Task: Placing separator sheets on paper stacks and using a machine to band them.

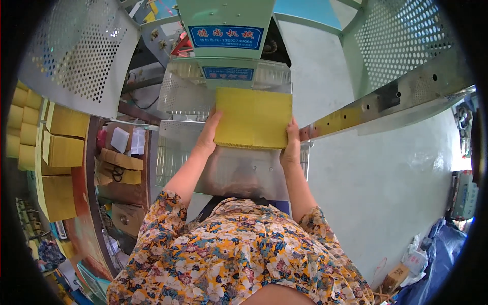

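A yellow rectangular stack, seemingly of paper sheets, is held level in front of me between both hands. My left hand is closed against its left side, the thumb along the edge. On the opposite side my right hand grips the right edge near its front corner. The fingers beneath the stack are hidden. Below and nearer to me lies a shiny metal plate of a machine. Behind the stack rises the pale green machine housing with a blue label, and a clear guard stands before it.
Perforated metal panels flank the machine, one at left and one at right. A metal bar slants in from the right. At left, yellow stacks and a shelf with scissors stand close. Blue sheeting lies at lower right.
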{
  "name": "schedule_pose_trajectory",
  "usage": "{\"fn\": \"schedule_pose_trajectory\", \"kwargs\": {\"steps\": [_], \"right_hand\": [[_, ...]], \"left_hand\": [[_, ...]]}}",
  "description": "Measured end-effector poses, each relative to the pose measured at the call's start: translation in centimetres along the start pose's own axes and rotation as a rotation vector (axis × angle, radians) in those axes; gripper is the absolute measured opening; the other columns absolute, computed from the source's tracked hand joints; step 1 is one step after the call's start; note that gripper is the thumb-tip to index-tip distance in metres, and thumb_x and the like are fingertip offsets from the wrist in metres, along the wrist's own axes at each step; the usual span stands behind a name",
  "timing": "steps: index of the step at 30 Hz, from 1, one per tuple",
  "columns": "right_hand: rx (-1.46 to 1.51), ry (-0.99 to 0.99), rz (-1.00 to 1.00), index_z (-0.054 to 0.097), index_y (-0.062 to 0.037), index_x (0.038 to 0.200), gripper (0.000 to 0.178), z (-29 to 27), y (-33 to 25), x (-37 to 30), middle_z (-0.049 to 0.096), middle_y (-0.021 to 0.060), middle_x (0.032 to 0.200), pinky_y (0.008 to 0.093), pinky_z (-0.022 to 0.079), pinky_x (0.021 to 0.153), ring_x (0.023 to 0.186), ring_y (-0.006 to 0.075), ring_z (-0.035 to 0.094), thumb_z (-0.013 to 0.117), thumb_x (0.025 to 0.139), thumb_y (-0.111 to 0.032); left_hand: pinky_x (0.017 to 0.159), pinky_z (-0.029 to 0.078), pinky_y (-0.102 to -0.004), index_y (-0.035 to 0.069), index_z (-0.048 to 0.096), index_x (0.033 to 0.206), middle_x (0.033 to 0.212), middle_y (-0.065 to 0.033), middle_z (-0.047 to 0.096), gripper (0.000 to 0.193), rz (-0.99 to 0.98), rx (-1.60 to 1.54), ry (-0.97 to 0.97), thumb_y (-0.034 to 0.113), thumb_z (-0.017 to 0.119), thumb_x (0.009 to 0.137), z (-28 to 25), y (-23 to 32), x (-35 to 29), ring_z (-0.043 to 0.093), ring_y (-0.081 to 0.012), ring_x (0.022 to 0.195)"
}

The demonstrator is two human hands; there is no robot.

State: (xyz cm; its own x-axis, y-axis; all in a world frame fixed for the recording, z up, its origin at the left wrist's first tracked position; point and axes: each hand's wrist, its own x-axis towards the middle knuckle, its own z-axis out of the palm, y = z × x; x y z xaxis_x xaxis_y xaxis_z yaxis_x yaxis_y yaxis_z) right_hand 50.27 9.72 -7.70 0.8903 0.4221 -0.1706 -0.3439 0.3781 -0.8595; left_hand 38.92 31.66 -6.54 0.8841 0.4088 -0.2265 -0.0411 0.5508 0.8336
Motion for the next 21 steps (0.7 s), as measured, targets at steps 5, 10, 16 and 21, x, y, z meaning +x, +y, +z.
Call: {"fn": "schedule_pose_trajectory", "kwargs": {"steps": [5, 10, 16, 21], "right_hand": [[-0.022, -0.011, 0.005, 0.037, -0.0047, 0.146, 0.063, 0.3, -0.2, -0.1, 0.043, 0.0089, 0.140, 0.0361, 0.027, 0.111, 0.132, 0.0234, 0.037, 0.051, 0.094, -0.038], [-0.023, -0.046, 0.011, 0.037, -0.0017, 0.145, 0.064, 0.7, -0.9, -0.6, 0.042, 0.0093, 0.143, 0.0368, 0.025, 0.113, 0.135, 0.0237, 0.033, 0.051, 0.095, -0.039], [-0.057, -0.013, -0.073, 0.037, -0.0018, 0.145, 0.062, 0.0, -0.4, -1.3, 0.033, 0.0097, 0.147, 0.0366, 0.022, 0.113, 0.136, 0.0233, 0.031, 0.048, 0.097, -0.039], [-0.102, 0.044, -0.047, 0.036, -0.0032, 0.145, 0.064, -0.7, 1.2, 1.1, 0.044, 0.0079, 0.139, 0.0332, 0.026, 0.110, 0.130, 0.0196, 0.040, 0.050, 0.096, -0.040]], "left_hand": [[0.106, 0.033, -0.0320, 0.009, 0.039, 0.144, 0.137, -0.0047, 0.048, 0.065, -0.003, -0.030, 0.066, 0.038, 0.062, 0.091, 0.5, 0.0, -0.4, 0.043, -0.0177, 0.128], [0.104, 0.036, -0.0326, 0.005, 0.044, 0.138, 0.132, -0.0057, 0.052, 0.055, 0.017, 0.027, 0.095, 0.037, 0.055, 0.095, -0.1, -0.7, -0.5, 0.047, -0.0179, 0.124], [0.102, 0.038, -0.0327, 0.003, 0.044, 0.137, 0.128, -0.0068, 0.055, 0.054, 0.042, 0.105, 0.116, 0.035, 0.055, 0.095, 1.7, -0.8, -0.6, 0.050, -0.0179, 0.121], [0.104, 0.035, -0.0324, 0.004, 0.045, 0.137, 0.132, -0.0058, 0.052, 0.056, 0.049, 0.087, 0.169, 0.039, 0.056, 0.095, 3.0, -1.4, 0.0, 0.048, -0.0173, 0.123]]}}
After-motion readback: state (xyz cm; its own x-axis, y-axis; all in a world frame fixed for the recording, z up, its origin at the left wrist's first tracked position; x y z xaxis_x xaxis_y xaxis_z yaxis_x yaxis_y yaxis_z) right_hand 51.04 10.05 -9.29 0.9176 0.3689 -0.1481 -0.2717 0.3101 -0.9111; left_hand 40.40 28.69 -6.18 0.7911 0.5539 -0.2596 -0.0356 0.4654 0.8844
